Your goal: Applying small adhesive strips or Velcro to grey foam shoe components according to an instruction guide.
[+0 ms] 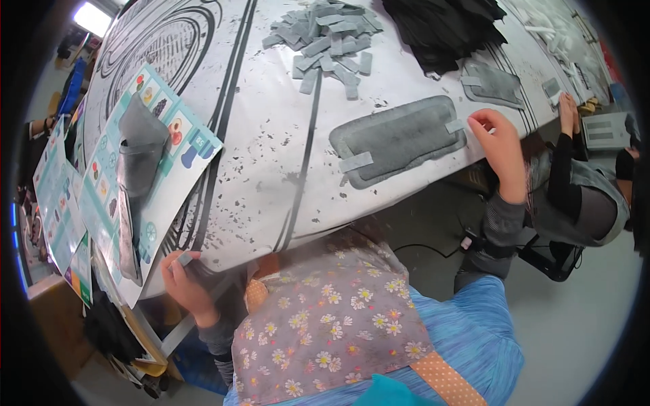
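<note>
A grey, rounded rectangular felt-like pad (399, 141) lies near the table's front edge. One small grey strip (356, 162) sits across its left end and a second small strip (455, 126) at its right end. My right hand (500, 142) is bent at that right end, fingers closed in a pinch beside the strip's outer tip. Whatever is between those fingertips is too small to make out. At the table's front left edge, my left hand (186, 287) is closed with a small grey piece (184, 258) between thumb and fingers, apart from the pad.
A heap of loose grey strips (325, 40) lies at the back, beside a black fabric pile (440, 30). Another grey pad (493, 84) is farther right. Printed sheets (145, 169) carry a folded grey piece (143, 145) at left. A co-worker's hands (569, 111) rest at the right.
</note>
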{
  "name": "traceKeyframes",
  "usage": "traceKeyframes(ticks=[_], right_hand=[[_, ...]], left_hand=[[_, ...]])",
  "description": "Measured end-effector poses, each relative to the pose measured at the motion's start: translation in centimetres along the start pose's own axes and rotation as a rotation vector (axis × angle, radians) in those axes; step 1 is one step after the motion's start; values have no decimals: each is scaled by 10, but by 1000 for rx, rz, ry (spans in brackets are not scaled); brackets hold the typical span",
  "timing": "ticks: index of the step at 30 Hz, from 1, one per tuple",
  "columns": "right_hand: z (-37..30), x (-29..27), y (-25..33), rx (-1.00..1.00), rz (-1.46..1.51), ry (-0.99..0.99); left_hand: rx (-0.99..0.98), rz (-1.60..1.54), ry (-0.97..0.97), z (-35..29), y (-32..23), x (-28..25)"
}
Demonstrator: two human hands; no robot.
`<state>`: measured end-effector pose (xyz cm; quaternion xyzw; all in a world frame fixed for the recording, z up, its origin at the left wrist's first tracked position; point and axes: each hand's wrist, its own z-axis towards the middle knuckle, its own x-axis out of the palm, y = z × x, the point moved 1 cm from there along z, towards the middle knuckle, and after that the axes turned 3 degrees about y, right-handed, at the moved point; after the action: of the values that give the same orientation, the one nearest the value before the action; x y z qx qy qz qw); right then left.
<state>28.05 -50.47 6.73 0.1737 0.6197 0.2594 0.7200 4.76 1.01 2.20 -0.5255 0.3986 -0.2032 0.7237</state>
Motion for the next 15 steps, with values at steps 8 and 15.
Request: traceKeyframes(ticks=[8, 15], right_hand=[[12, 18, -23, 194, 135, 173], [18, 11, -22, 208, -35, 200]], left_hand=[[99, 119, 12, 3, 4, 3], [134, 88, 9, -3, 4, 4]])
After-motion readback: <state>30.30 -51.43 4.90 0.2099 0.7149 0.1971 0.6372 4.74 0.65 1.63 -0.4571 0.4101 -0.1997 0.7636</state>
